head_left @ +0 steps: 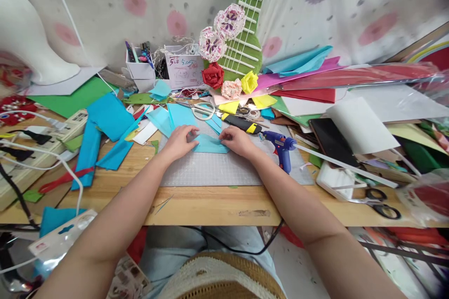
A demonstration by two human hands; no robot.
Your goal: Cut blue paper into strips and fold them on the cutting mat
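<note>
A light blue sheet of paper point(211, 144) lies on the grey cutting mat point(210, 168), between my two hands. My left hand point(181, 142) holds its left end, thumb and fingers closed on the edge. At the right end my right hand point(236, 140) pinches the same paper. Just behind are more light blue pieces point(180, 114), white-handled scissors point(203, 111) and a black and yellow cutter point(242, 123). A blue glue gun point(280, 147) rests to the right of my right hand.
Blue paper point(112, 114) and a power strip point(66, 138) lie at the left. Black-handled scissors point(382, 203) and a dark phone-like slab point(331, 140) are at the right. A green guitar shape with paper flowers point(242, 51) stands behind, beside a pen holder point(140, 67).
</note>
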